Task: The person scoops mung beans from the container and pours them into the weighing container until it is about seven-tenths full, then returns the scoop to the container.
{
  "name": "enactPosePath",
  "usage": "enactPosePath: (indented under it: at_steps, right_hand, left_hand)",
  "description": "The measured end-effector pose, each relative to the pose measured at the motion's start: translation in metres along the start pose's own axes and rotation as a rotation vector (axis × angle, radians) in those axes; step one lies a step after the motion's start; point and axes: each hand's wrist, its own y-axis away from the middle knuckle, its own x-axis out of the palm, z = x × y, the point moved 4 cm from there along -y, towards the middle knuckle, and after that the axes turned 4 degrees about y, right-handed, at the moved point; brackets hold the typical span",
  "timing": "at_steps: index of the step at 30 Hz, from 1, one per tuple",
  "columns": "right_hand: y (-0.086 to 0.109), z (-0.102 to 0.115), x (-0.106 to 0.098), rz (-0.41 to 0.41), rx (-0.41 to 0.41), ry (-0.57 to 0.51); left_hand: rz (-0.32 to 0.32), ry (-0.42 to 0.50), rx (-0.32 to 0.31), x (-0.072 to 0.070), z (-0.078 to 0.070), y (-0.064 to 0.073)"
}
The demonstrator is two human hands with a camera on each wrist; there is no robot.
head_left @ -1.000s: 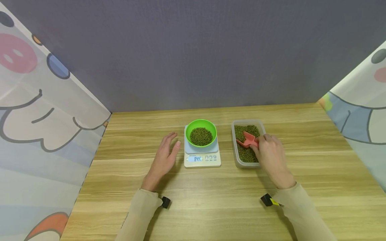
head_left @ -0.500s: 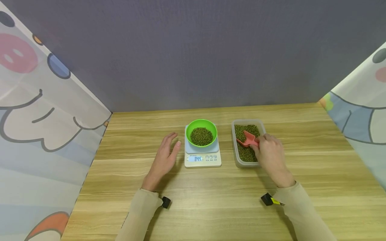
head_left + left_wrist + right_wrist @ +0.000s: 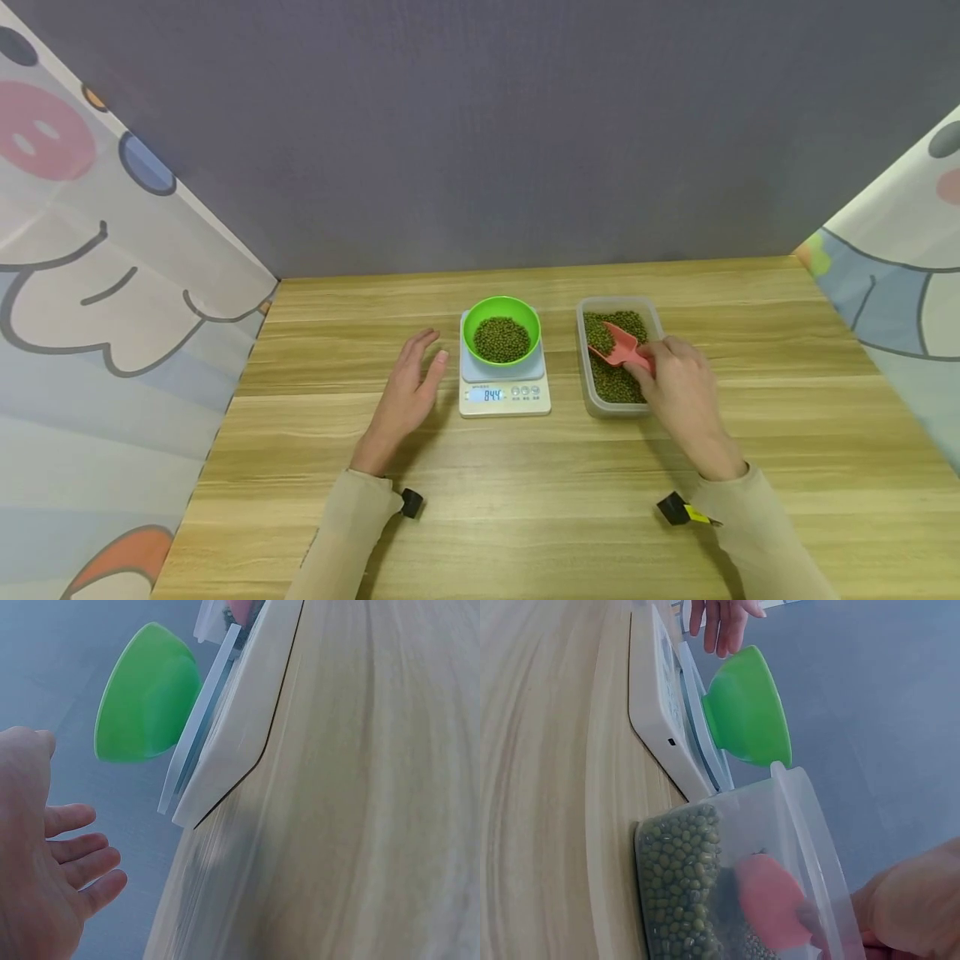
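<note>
My right hand pinches the handle of a pink scoop inside a clear plastic tub. Green mung beans fill the lower part of that tub, and some lie in the scoop's bowl. To the left, a green bowl holding more beans stands on a white kitchen scale, whose display reads 84.4. My left hand hovers beside the scale with fingers relaxed and holds nothing. From the left wrist, its spread fingers appear apart from the green bowl.
A wood-grain table lies under everything. Behind it rises a grey partition, with cartoon-printed sheets along both sides. A black wrist camera hangs at the right sleeve.
My right hand has shifted slightly right and toward me, tilting the scoop, which now shows beans in its bowl. The left hand, the bowl and the scale reading stay as they were.
</note>
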Motion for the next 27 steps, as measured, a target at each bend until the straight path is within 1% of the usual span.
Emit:
enactPosePath:
  at_steps: [7,14,21,27]
  right_hand:
    - [0.004,-0.001,-0.006,-0.045,-0.01,-0.043]
    - [0.008,-0.002,-0.009,-0.078,-0.03,-0.025]
    - [0.011,-0.004,-0.013,-0.099,-0.028,-0.041]
    - [0.011,-0.006,-0.018,-0.114,-0.026,-0.031]
  left_hand:
    - [-0.007,0.001,0.002,0.0,0.001,0.0]
    - [-0.002,-0.003,-0.002,0.0,0.0,0.001]
    - [-0.005,-0.005,0.001,0.0,-0.001,0.001]
    - [-0.004,-0.006,-0.002,0.0,-0.001,0.001]
